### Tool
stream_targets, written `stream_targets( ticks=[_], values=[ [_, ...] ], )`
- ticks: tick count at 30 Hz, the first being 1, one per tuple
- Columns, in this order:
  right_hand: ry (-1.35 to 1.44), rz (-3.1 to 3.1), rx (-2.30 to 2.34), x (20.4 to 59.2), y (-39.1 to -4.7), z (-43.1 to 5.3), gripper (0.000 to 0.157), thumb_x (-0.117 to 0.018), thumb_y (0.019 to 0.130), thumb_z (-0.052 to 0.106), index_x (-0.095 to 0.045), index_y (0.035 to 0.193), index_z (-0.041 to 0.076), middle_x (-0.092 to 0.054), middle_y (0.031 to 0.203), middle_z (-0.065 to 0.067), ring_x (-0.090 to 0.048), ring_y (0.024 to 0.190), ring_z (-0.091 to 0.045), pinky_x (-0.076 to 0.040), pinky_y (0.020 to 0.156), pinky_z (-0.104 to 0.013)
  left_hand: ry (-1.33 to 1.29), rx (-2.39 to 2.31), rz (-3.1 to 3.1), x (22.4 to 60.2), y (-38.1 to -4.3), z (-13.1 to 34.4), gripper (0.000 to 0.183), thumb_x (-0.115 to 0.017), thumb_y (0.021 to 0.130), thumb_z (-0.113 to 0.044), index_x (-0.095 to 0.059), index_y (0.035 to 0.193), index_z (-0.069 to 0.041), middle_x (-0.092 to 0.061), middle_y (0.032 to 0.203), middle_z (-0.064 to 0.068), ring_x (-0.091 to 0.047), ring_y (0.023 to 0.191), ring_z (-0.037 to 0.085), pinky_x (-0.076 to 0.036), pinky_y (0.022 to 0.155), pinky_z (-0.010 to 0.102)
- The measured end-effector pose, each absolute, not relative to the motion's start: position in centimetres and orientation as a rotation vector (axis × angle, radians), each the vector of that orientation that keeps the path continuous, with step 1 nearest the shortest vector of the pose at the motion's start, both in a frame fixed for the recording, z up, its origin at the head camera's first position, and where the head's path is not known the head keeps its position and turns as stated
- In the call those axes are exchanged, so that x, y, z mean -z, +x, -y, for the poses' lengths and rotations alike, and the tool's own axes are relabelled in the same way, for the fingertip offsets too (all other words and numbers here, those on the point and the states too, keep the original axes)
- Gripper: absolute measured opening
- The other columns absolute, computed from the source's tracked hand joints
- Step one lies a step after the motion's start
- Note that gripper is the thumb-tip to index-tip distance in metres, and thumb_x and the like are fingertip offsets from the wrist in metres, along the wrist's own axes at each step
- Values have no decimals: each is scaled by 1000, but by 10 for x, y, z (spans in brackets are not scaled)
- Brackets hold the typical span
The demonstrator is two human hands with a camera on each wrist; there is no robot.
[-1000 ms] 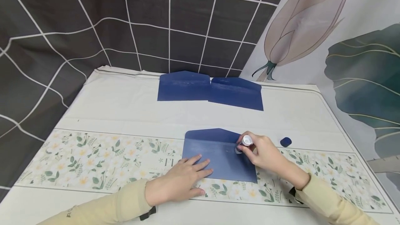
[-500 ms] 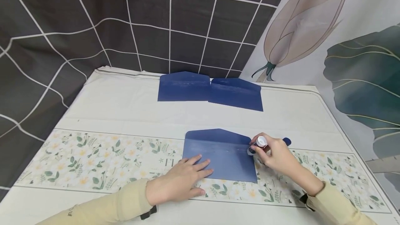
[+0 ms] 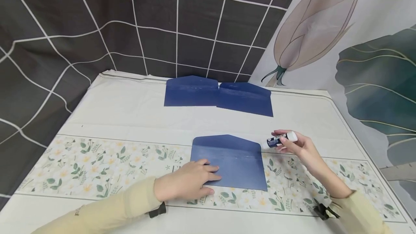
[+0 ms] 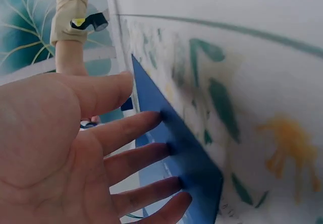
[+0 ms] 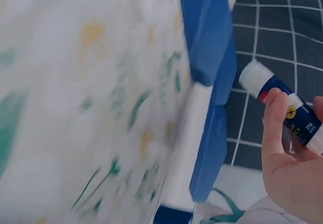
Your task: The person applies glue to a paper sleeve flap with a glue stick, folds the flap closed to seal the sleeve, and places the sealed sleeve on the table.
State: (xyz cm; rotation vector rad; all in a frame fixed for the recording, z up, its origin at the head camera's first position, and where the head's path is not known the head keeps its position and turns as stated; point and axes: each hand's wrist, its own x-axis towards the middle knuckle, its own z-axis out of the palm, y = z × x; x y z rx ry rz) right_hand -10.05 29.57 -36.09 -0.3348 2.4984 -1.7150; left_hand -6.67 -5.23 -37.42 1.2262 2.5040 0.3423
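A blue envelope point(image 3: 240, 169) lies flap-up on the table, with whitish smears along its fold line. The spread fingertips of my left hand point(image 3: 187, 180) rest on its lower left part; in the left wrist view they touch the blue paper point(image 4: 194, 156). Raised just right of the envelope, my right hand point(image 3: 303, 151) grips an uncapped glue stick point(image 3: 280, 139) between thumb and fingers. The stick is tilted nearly sideways, its whitish tip point(image 5: 255, 75) pointing away from the palm in the right wrist view. A dark blue cap point(image 5: 172, 216) shows at that view's bottom edge.
Two more blue envelopes, a left one point(image 3: 191, 95) and a right one point(image 3: 245, 100), lie side by side at the table's back edge, flaps up. A floral-printed cover point(image 3: 107, 169) spreads over the table. A dark checked curtain point(image 3: 156, 42) hangs behind.
My right hand has moved right, off the envelope, and lifted. The glue stick has turned from upright to nearly sideways. My left hand stays on the envelope.
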Motion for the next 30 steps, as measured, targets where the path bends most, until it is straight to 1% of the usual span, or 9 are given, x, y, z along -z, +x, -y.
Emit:
stream_targets(
  ticks=[3,5,10,12,15,18,20,23,30],
  values=[
    [-310,-2437,1780,361,-108,-290,33,-54,98,12,-58,130,6,-73,99,9,-71,88,-11,-58,79,-29,1205,-299,-2472,371,-72,54,49,-61,93,-39,-55,137,-18,-48,146,-3,-43,136,24,-41,109,40],
    [-273,-2391,1837,363,-114,-283,33,-57,96,13,-60,129,9,-73,98,8,-71,89,-10,-57,81,-27,1200,-298,-2467,370,-77,54,52,-63,91,-39,-55,137,-15,-50,145,-3,-45,135,22,-42,109,38],
    [-143,-2313,1914,367,-132,-264,20,-62,94,16,-69,113,16,-73,94,11,-73,85,-10,-56,81,-20,1169,-441,-2536,367,-94,54,53,-70,86,-31,-58,133,-10,-55,140,3,-50,130,24,-40,110,42],
    [-100,-2298,1904,369,-139,-256,17,-63,94,18,-69,108,12,-74,88,9,-73,84,-12,-56,81,-22,1143,-483,-2600,368,-104,54,58,-73,83,-30,-56,135,-9,-52,143,6,-47,133,26,-36,112,45],
    [-73,-2262,1885,375,-150,-245,26,-60,95,24,-62,108,1,-75,83,8,-73,83,-12,-57,81,-25,1088,-507,-2687,370,-119,54,76,-78,77,-34,-47,141,-7,-43,150,9,-40,138,28,-33,113,48],
    [-76,-2175,1892,382,-159,-235,35,-54,99,28,-54,113,-4,-75,84,8,-72,84,-8,-57,80,-24,1063,-496,-2716,375,-131,53,96,-84,70,-38,-37,147,-4,-37,153,12,-36,139,29,-34,113,48],
    [-84,-2097,1903,387,-164,-229,37,-51,100,29,-50,115,-5,-75,87,7,-72,85,-6,-57,81,-22,1043,-489,-2705,379,-136,52,103,-86,67,-39,-33,148,-3,-37,153,12,-36,139,28,-34,113,47],
    [-108,-2035,1886,394,-167,-224,35,-47,102,29,-47,117,-3,-75,91,6,-71,88,-5,-56,83,-22,1023,-498,-2689,383,-137,51,103,-87,66,-36,-35,148,-3,-41,151,10,-39,138,27,-35,112,45],
    [-170,-2064,1851,398,-166,-222,30,-46,102,27,-47,114,-1,-74,99,0,-71,88,-5,-55,83,-20,1019,-528,-2729,385,-131,49,95,-87,68,-31,-39,145,-5,-47,147,9,-44,135,26,-35,113,43]
  ],
)
